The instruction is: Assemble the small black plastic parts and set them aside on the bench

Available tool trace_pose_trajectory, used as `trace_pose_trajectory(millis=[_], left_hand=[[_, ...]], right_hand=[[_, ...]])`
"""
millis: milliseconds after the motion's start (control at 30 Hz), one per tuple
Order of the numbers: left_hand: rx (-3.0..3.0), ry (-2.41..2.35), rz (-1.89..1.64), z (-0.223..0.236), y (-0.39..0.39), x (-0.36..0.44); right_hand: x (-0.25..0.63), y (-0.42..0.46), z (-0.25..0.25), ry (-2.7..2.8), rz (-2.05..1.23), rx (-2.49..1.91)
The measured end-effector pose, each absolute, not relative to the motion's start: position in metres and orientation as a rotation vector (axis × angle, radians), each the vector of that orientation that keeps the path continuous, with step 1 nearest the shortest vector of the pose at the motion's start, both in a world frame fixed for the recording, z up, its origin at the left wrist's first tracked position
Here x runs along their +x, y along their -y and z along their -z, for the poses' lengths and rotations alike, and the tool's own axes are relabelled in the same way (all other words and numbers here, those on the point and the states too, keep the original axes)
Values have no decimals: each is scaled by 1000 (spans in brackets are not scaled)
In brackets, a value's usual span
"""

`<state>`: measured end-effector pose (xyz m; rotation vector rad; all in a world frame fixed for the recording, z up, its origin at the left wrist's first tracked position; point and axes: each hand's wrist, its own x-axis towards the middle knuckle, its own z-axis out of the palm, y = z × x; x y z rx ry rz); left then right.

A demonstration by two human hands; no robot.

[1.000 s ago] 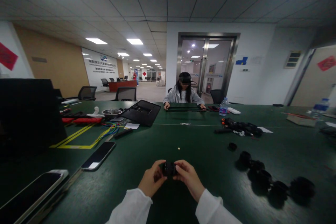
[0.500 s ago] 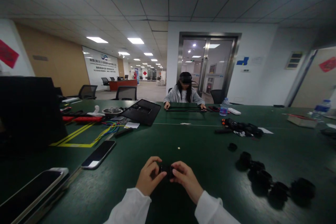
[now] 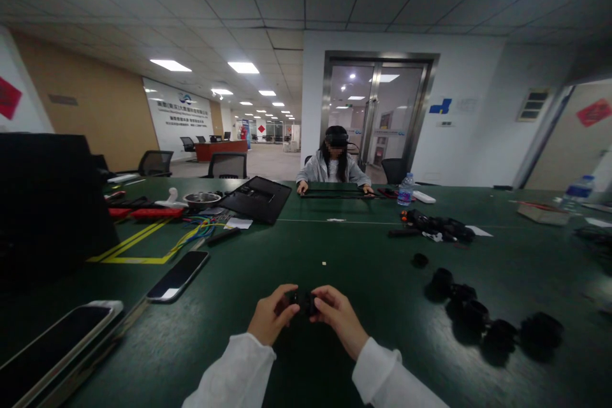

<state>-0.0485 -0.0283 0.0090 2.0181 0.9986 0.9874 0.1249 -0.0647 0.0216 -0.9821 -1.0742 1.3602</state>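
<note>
Both of my hands meet low in the middle of the view, above the green table (image 3: pixel 363 280). My left hand (image 3: pixel 270 319) and my right hand (image 3: pixel 338 319) each pinch one side of a small black round part (image 3: pixel 302 301), fingers curled around it. The part looks like two short black pieces held end to end, mostly hidden by my fingertips. White sleeves cover both wrists.
Several similar black round parts (image 3: pixel 482 315) lie in a row at the right. Two phones (image 3: pixel 178 275) (image 3: pixel 52 347) lie at the left beside a dark monitor (image 3: pixel 48 197). A person (image 3: pixel 332 166) sits across the table. Tools, cables and a water bottle (image 3: pixel 405 191) lie farther back.
My hands have closed in more tightly around the black part and now hide more of it. The view has tipped slightly; nothing else on the table moved.
</note>
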Motion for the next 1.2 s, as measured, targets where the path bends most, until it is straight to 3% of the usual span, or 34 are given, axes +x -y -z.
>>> trace_pose_trajectory(millis=[500, 800, 1000, 1200], left_hand=[[2127, -1168, -963, -16, 32, -45], [2096, -1109, -1297, -21, 39, -44], [2142, -796, -1157, -17, 40, -42], [2037, -1007, -1028, -9, 33, -45]], right_hand=[[128, 72, -30, 1297, -1331, -959], [125, 67, -23, 1225, -1342, -944], [130, 64, -24, 1032, -1376, -926], [128, 68, -28, 1011, -1431, -927]])
